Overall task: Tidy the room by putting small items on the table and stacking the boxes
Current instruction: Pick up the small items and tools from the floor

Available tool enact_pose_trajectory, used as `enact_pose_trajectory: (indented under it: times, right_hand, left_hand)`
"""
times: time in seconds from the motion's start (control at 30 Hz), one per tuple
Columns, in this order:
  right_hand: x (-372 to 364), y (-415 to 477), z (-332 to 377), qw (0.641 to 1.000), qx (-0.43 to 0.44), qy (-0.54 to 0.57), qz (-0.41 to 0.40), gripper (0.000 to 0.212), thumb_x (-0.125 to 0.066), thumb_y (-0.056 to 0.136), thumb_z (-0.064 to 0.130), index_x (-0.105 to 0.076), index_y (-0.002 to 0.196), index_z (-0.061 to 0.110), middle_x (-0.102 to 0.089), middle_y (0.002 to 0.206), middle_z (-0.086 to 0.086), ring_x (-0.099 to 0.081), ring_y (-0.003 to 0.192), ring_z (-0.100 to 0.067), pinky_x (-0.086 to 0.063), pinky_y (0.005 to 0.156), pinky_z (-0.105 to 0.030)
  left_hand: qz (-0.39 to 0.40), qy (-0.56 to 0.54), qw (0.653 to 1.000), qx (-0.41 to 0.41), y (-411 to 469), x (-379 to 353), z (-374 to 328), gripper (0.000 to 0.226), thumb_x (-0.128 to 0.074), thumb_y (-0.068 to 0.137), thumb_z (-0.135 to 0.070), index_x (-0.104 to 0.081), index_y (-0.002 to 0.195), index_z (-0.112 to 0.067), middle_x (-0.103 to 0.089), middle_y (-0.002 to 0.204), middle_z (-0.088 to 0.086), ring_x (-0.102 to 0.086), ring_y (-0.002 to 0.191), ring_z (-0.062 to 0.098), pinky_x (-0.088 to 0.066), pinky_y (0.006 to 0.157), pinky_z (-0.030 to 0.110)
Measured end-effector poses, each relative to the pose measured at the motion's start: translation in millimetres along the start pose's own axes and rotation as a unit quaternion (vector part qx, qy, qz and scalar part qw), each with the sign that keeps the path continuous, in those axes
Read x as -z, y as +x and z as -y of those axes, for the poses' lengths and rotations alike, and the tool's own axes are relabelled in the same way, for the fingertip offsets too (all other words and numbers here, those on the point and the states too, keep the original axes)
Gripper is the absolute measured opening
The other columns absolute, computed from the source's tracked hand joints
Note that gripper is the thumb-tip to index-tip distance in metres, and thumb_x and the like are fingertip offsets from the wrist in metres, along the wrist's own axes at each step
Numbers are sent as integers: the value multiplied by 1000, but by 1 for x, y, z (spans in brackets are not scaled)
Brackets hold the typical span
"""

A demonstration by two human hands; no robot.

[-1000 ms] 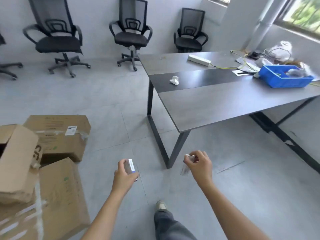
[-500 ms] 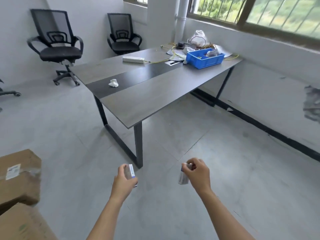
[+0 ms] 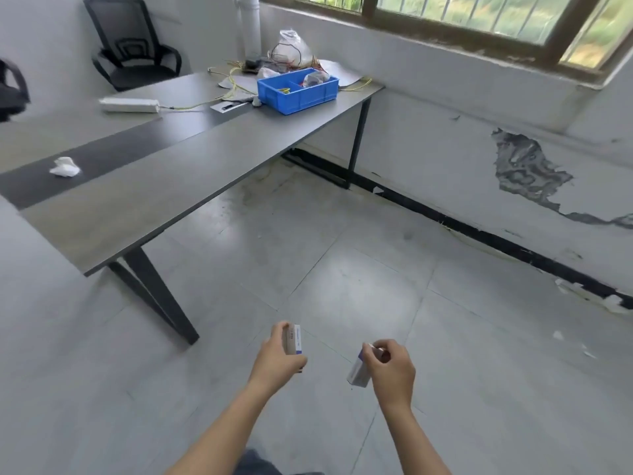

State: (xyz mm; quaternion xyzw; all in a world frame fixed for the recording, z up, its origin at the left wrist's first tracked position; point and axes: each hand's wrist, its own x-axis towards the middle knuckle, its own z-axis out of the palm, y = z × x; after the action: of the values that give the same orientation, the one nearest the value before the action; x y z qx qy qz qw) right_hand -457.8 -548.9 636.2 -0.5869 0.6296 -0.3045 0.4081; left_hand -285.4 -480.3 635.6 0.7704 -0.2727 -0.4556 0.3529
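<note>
- Left hand grips a small carton; right hand pinches a second carton.
- Set both flat on the desk, upper left, well inside its edge.

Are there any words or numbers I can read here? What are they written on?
No text here can be read.
On the left box, held by the left hand: a blue band and tiny print, too blurred to read.
On the right box, held by the right hand: print too blurred to read.
On the white slip lying on the table: a dark mark, too small to read.
</note>
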Motion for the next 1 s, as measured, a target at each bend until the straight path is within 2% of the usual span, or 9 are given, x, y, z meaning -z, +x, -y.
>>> enact_pose_trajectory:
  times: [0.1,0.2,0.33,0.43,0.57,0.7,0.8,0.9,1.0]
  right_hand:
    - [1,22,-8,1000,-18,11,5,27,-68,81,11,-53,65,26,-54,79,1,-53,69,-6,-38,62,-3]
    - [-10,50,-6,999,-33,9,33,28,-69,81,12,-53,66,30,-53,80,3,-53,71,-7,-38,62,-3]
    - [-24,109,11,999,-24,19,27,27,-70,80,11,-55,67,29,-56,81,0,-56,72,-5,-39,62,-3]
    - [-32,165,31,1000,-18,16,3,25,-70,81,11,-56,67,27,-57,83,-4,-56,71,-4,-39,62,-2]
    - [-41,244,66,1000,-13,5,-17,26,-69,81,11,-55,67,28,-59,86,-8,-54,69,-6,-38,62,-3]
    - [-56,316,94,997,-24,38,-58,11,-70,81,12,-62,73,16,-60,86,-11,-54,71,-12,-38,61,-13]
    - [-70,350,101,996,-32,53,-68,13,-70,80,12,-61,72,17,-60,81,-7,-55,70,-9,-40,60,-10]
    - [-82,378,96,997,-54,41,-49,19,-71,79,12,-60,68,23,-62,81,-6,-57,71,-11,-40,62,-7]
    - [-94,421,96,994,-97,44,-8,16,-69,80,14,-60,69,20,-64,79,-4,-58,74,-16,-41,60,-14]
  left_hand:
    - [-8,-13,1000,15,18,-10,-11,58,-62,64,-15,-35,112,-34,-49,117,9,-60,95,26,-53,66,23]
    - [-45,-15,999,24,45,-8,-21,54,-61,76,-5,-36,117,-30,-48,115,9,-61,94,27,-43,53,16]
    - [-75,-37,995,55,102,-6,-42,55,-59,80,-4,-36,125,-26,-49,98,2,-56,79,20,-46,62,28]
    - [-58,-51,996,50,156,-7,-77,57,-59,80,-3,-36,128,-21,-46,106,6,-53,76,16,-44,57,25]
    - [-62,-61,996,14,234,4,-148,56,-60,80,-5,-37,128,-23,-45,109,6,-49,85,23,-43,66,27]
    - [-63,-76,995,-12,296,16,-199,53,-58,81,-5,-37,126,-25,-45,109,5,-51,77,16,-44,61,25]
    - [-53,-72,995,34,324,9,-205,50,-58,81,-4,-37,120,-27,-46,106,5,-49,70,7,-44,60,25]
    - [-37,-47,995,81,344,-2,-200,48,-58,78,-4,-36,114,-28,-50,108,9,-50,76,19,-41,55,24]
    - [-54,-42,992,105,378,0,-214,51,-57,78,-5,-37,121,-25,-50,111,10,-51,80,23,-40,52,23]
